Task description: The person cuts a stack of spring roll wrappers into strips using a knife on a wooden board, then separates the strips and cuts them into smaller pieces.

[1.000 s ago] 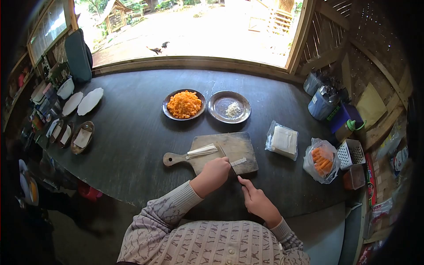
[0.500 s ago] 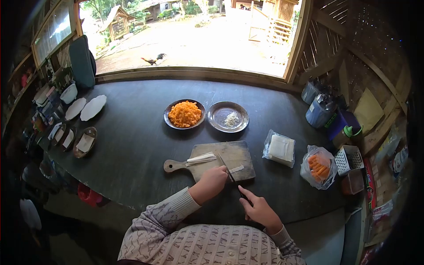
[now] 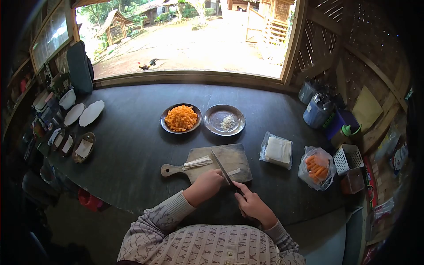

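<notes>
Dark table [image 3: 132, 154] beneath an open window [image 3: 185, 39], right hand [image 3: 254, 204] clamped around a knife [image 3: 223, 168].

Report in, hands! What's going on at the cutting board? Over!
Right hand gripping knife over board. Pale strips on board, left of knife. Watch left hand: close beside knife, grip unclear.
</notes>
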Motion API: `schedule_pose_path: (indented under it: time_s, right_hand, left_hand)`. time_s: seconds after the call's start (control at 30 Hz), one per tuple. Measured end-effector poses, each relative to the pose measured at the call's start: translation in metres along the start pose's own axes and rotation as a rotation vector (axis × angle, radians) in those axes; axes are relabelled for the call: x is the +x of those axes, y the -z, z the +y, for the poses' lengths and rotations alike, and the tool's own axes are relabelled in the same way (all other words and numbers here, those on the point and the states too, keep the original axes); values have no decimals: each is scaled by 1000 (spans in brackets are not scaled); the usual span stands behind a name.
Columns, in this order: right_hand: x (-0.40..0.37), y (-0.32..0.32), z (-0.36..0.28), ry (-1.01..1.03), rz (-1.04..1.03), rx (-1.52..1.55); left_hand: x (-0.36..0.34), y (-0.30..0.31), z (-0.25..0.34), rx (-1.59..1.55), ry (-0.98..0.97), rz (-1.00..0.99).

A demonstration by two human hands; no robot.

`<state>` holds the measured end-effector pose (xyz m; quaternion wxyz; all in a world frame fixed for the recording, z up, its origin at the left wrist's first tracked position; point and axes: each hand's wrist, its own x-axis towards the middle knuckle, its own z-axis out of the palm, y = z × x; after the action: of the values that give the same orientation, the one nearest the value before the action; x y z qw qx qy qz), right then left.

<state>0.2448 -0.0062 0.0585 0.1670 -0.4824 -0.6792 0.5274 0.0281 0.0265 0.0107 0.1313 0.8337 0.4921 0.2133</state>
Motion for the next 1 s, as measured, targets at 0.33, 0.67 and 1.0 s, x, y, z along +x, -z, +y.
schedule_pose_path:
  time_s: [0.33,0.67,1.0]
  right_hand:
    - [-25,-9,11,189,93,-202]
    - [8,-7,11,22,14,83]
    - [-32,-6,13,-6,31,64]
  left_hand:
    - [0,-1,3,44,22,-23]
    - [1,3,6,27,27,-33]
    - [1,0,5,26,27,7]
